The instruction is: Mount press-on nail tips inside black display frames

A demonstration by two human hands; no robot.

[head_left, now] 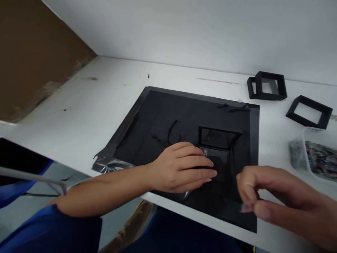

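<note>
Fingers of the left hand (184, 168) lie close together and slightly bent over the near-left part of a black case (219, 138), though whether they grip anything beneath cannot be told; those of the right hand (273, 200) are pinched on a small clear piece (246, 207), just off the case toward four o'clock. The case stands open at three o'clock from the middle of a black mat (163, 112). Its raised panel is along the twelve o'clock side, long axis running roughly nine to three, face turned to six; the flat part reaches toward six. Both parts look dark and smooth, the raised one glossy inside a thin black rim, and a tiny clear bit (205, 152) sits near the flat part's ten o'clock corner. Dull tape edges the mat, dark scraps (172, 130) lie on it, and shiny film wrinkles at its near-left corner. The white counter (105, 91) has specks and a brownish scratch. Black frames (273, 95) sit at two o'clock, with a clear tub (313, 154) of mixed small pieces at three. Behind rises a pale wall (184, 31); a brown panel (39, 59) fills ten o'clock.
</note>
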